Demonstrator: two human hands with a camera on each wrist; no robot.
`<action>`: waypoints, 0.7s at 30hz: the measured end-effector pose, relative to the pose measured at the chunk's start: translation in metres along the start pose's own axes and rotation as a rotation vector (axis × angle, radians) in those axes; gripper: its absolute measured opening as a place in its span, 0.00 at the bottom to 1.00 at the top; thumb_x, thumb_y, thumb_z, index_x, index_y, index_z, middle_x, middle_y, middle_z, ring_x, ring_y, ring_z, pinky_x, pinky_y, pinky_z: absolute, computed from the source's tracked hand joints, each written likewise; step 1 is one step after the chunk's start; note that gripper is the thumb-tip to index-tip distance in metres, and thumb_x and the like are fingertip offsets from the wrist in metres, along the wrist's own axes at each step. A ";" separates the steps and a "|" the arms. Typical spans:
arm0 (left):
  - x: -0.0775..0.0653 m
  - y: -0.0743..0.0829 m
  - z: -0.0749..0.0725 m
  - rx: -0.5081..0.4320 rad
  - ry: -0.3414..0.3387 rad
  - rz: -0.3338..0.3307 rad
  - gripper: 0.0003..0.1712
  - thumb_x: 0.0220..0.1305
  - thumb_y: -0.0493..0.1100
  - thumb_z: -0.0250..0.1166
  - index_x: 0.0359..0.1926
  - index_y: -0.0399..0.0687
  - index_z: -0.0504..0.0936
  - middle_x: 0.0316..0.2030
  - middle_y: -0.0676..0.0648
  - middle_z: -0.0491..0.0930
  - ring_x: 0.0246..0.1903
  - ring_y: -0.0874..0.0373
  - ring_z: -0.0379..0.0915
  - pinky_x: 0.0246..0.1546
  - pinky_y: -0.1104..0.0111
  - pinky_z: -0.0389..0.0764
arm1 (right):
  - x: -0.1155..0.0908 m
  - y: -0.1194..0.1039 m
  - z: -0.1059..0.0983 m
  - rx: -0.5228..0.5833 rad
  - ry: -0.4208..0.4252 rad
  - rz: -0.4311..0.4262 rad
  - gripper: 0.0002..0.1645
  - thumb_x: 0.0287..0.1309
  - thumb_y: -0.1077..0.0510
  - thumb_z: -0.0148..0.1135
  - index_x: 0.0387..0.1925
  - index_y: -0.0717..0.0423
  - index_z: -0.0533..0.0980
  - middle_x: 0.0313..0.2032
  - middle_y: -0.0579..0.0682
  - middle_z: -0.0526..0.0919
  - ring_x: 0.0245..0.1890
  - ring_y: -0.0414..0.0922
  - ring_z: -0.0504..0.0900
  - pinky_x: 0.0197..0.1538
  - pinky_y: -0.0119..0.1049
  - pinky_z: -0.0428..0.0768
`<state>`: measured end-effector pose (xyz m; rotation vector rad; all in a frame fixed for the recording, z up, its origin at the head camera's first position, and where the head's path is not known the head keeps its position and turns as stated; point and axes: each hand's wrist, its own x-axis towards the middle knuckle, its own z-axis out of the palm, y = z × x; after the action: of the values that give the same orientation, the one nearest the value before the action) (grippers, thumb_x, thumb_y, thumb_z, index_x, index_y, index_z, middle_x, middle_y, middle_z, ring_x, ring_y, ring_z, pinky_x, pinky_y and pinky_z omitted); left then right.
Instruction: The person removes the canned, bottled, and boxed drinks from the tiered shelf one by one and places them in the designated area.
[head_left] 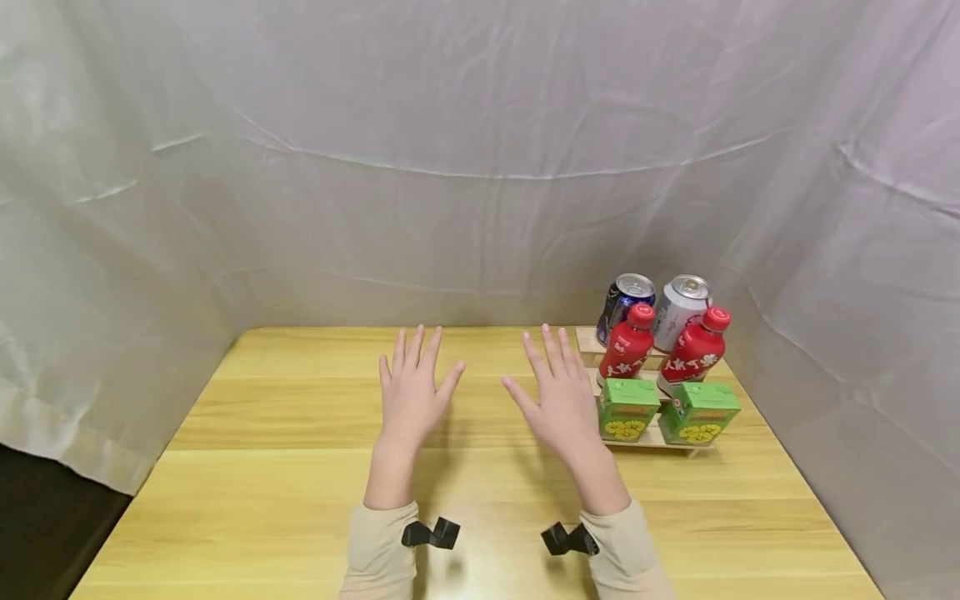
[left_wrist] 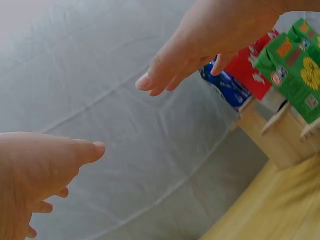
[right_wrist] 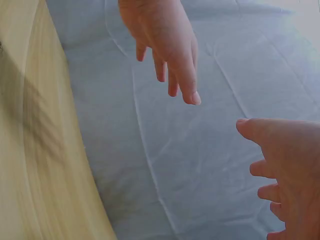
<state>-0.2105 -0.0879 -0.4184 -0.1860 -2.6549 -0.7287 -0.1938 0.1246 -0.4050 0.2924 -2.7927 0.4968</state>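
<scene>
Both hands hover over the wooden table with fingers spread and nothing in them. My left hand (head_left: 410,402) is left of centre, palm down. My right hand (head_left: 564,407) is right of centre, nearest to a tiered wooden rack (head_left: 651,435). On its front step stand two green drink cartons with yellow flowers, a left carton (head_left: 628,408) and a right carton (head_left: 700,414). Behind them are two red-capped bottles, a left bottle (head_left: 627,346) and a right bottle (head_left: 693,350). A dark blue can (head_left: 624,304) and a white can (head_left: 678,312) occupy the back step.
The wooden table (head_left: 262,433) reaches back to a pale hanging curtain (head_left: 450,225), which also encloses both sides. Black wrist mounts sit at the cuffs, a left mount (head_left: 431,533) and a right mount (head_left: 570,540).
</scene>
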 end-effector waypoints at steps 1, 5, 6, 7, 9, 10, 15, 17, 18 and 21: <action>0.000 0.002 -0.002 -0.003 0.020 0.013 0.37 0.70 0.65 0.50 0.73 0.54 0.61 0.73 0.41 0.58 0.75 0.40 0.43 0.69 0.33 0.44 | -0.001 0.000 -0.003 -0.010 0.012 0.002 0.44 0.66 0.30 0.45 0.76 0.42 0.51 0.78 0.50 0.44 0.78 0.53 0.39 0.77 0.53 0.43; 0.001 0.010 -0.010 -0.004 0.079 0.062 0.34 0.69 0.63 0.53 0.69 0.53 0.67 0.70 0.43 0.65 0.73 0.40 0.53 0.68 0.34 0.48 | -0.007 0.003 -0.015 -0.048 0.040 -0.002 0.44 0.65 0.31 0.47 0.76 0.43 0.53 0.78 0.51 0.45 0.78 0.53 0.40 0.76 0.54 0.45; 0.002 0.012 -0.012 -0.001 0.086 0.074 0.33 0.69 0.63 0.53 0.69 0.53 0.68 0.69 0.43 0.66 0.72 0.41 0.55 0.68 0.34 0.49 | -0.009 0.006 -0.017 -0.058 0.051 -0.009 0.44 0.65 0.31 0.48 0.76 0.44 0.53 0.78 0.52 0.45 0.78 0.54 0.40 0.76 0.54 0.45; 0.003 0.015 -0.014 0.002 0.096 0.091 0.32 0.69 0.62 0.53 0.68 0.53 0.70 0.69 0.44 0.68 0.71 0.41 0.56 0.68 0.35 0.49 | -0.010 0.008 -0.020 -0.070 0.063 -0.017 0.44 0.65 0.31 0.49 0.75 0.44 0.53 0.77 0.53 0.46 0.78 0.54 0.41 0.76 0.55 0.46; 0.005 0.019 -0.017 0.015 0.116 0.135 0.30 0.69 0.61 0.54 0.66 0.53 0.72 0.67 0.45 0.70 0.70 0.43 0.59 0.69 0.36 0.51 | -0.014 0.015 -0.026 -0.088 0.089 -0.032 0.45 0.65 0.32 0.50 0.75 0.45 0.53 0.77 0.53 0.46 0.78 0.56 0.43 0.76 0.55 0.47; 0.006 0.020 -0.018 0.027 0.131 0.166 0.29 0.69 0.61 0.55 0.65 0.53 0.73 0.66 0.45 0.72 0.69 0.43 0.61 0.68 0.36 0.53 | -0.015 0.019 -0.029 -0.094 0.103 -0.038 0.45 0.64 0.32 0.50 0.75 0.45 0.53 0.77 0.53 0.47 0.78 0.56 0.44 0.76 0.55 0.47; 0.012 0.029 -0.022 0.098 0.197 0.331 0.26 0.67 0.58 0.59 0.61 0.53 0.77 0.61 0.47 0.77 0.65 0.45 0.68 0.66 0.39 0.59 | -0.025 0.045 -0.044 -0.120 0.165 -0.061 0.44 0.64 0.35 0.53 0.75 0.46 0.55 0.76 0.55 0.51 0.77 0.56 0.45 0.75 0.57 0.48; 0.015 0.032 -0.024 0.120 0.206 0.386 0.25 0.67 0.57 0.60 0.60 0.53 0.78 0.60 0.48 0.78 0.64 0.46 0.69 0.66 0.40 0.60 | -0.031 0.056 -0.051 -0.135 0.186 -0.064 0.44 0.63 0.36 0.56 0.75 0.46 0.55 0.76 0.55 0.52 0.77 0.55 0.45 0.75 0.57 0.49; 0.016 0.034 -0.025 0.128 0.210 0.411 0.25 0.66 0.57 0.60 0.60 0.53 0.78 0.59 0.48 0.79 0.64 0.46 0.69 0.66 0.40 0.61 | -0.033 0.062 -0.054 -0.146 0.195 -0.064 0.44 0.62 0.37 0.57 0.75 0.46 0.56 0.76 0.55 0.53 0.77 0.55 0.45 0.75 0.56 0.49; 0.019 0.039 -0.027 0.146 0.208 0.475 0.25 0.66 0.57 0.61 0.59 0.52 0.78 0.58 0.48 0.79 0.63 0.47 0.70 0.67 0.41 0.61 | -0.042 0.079 -0.065 -0.172 0.206 -0.057 0.44 0.64 0.37 0.55 0.75 0.46 0.55 0.76 0.55 0.51 0.78 0.55 0.43 0.75 0.56 0.48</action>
<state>-0.2109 -0.0679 -0.3713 -0.6365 -2.3205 -0.3737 -0.1576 0.2271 -0.3842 0.2655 -2.5972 0.2552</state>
